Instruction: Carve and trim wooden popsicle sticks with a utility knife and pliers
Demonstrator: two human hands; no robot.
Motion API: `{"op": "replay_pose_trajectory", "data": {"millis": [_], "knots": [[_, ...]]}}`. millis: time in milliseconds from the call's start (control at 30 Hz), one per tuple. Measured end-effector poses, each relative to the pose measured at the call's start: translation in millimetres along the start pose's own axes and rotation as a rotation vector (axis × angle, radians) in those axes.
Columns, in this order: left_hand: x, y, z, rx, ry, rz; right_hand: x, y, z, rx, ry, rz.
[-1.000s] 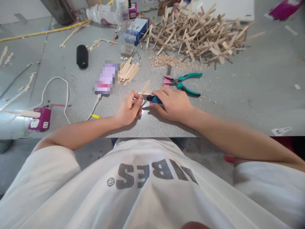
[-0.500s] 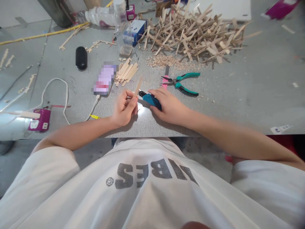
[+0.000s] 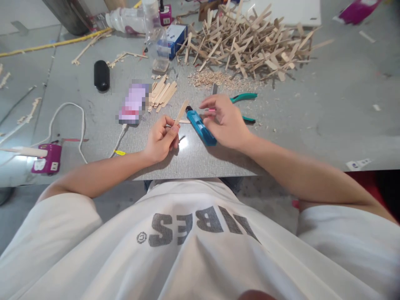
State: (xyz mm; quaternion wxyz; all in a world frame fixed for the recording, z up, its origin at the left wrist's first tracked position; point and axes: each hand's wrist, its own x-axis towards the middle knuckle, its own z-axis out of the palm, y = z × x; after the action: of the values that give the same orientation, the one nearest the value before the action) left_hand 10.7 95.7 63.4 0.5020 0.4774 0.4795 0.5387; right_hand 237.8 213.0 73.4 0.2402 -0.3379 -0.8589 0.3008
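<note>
My left hand (image 3: 164,138) pinches a wooden craft stick (image 3: 181,111) between thumb and fingers, its far end pointing up and away. A blue utility knife (image 3: 201,128) lies on the table just right of that stick. Beyond and to the right of the knife, my right hand (image 3: 226,121) hovers with its fingers apart and curved. Partly hidden under it are a pink-handled tool with a flat metal blade (image 3: 214,88) and teal-handled pliers (image 3: 245,96). Whether the fingers touch the pink handle, I cannot tell.
Several craft sticks (image 3: 162,96) lie beside a phone (image 3: 133,102) on a white cable. Farther back are a big heap of sticks (image 3: 246,46), wood crumbs (image 3: 212,79), a blue box (image 3: 176,39) and clear bottles (image 3: 154,37). A black case (image 3: 101,76) sits left.
My right hand has let go of the utility knife, which now lies on the table, and has moved up and right over the pliers. My left hand keeps the craft stick.
</note>
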Motion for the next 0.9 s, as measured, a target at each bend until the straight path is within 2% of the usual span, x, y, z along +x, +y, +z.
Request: {"op": "replay_pose_trajectory", "data": {"millis": [33,67,200,267,333,433,533,600,733,800,900], "knots": [[0,0,-0.4,0.0,0.0,-0.004,2,0,-9,-0.022,0.031,0.008],[0,-1,-0.7,0.002,-0.001,-0.007,3,0,-17,-0.103,0.005,0.037],[1,-2,-2.0,0.023,-0.014,-0.007,11,-7,-38,-0.421,-0.212,0.216],[2,-1,-2.2,0.025,-0.029,-0.017,12,-14,-37,-0.491,-0.308,0.263],[2,-1,-2.0,0.022,-0.037,-0.029,12,-21,-33,-0.531,-0.347,0.284],[1,-1,-1.6,0.011,-0.036,-0.027,9,-26,-28,-0.553,-0.326,0.283],[-1,-3,-2.3,0.05,-0.033,-0.017,6,-23,-28,-0.455,-0.304,0.284],[0,-3,-3.8,0.237,-0.014,0.053,6,-20,-30,-0.366,-0.313,0.282],[5,0,-10.4,0.8,0.089,0.242,9,-15,-31,-0.292,-0.332,0.247],[5,5,-16.8,0.942,0.151,0.234,10,-14,-31,-0.289,-0.335,0.238],[-2,12,-31.1,1.023,0.238,0.176,8,-12,-32,-0.297,-0.322,0.24]]}}
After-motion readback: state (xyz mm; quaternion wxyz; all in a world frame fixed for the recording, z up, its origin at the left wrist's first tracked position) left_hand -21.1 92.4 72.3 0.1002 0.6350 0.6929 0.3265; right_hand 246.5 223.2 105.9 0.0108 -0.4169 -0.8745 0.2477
